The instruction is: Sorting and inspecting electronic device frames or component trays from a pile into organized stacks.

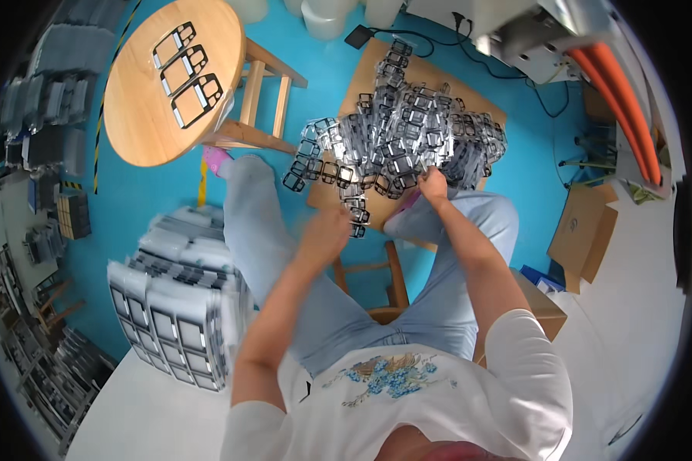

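A heap of clear plastic sheets (415,127), printed or set with small black rectangular frames, lies in front of my knees. My right hand (434,187) is closed at the heap's near edge, fingers pinched on one of the sheets. My left hand (325,232) is smeared by motion beside a short strip of black frames (357,218) that hangs toward me. Its fingers look drawn in, but I cannot tell whether they grip the strip. Three larger black frames (197,100) lie in a row on the round wooden stool (134,131) at the far left.
Flat cardboard (369,65) lies under the heap on the blue floor. Stacked framed sheets (173,323) stand by my left leg. An open cardboard box (580,230) sits at the right, under an orange hose (615,107). White buckets (323,19) and black cables are at the back.
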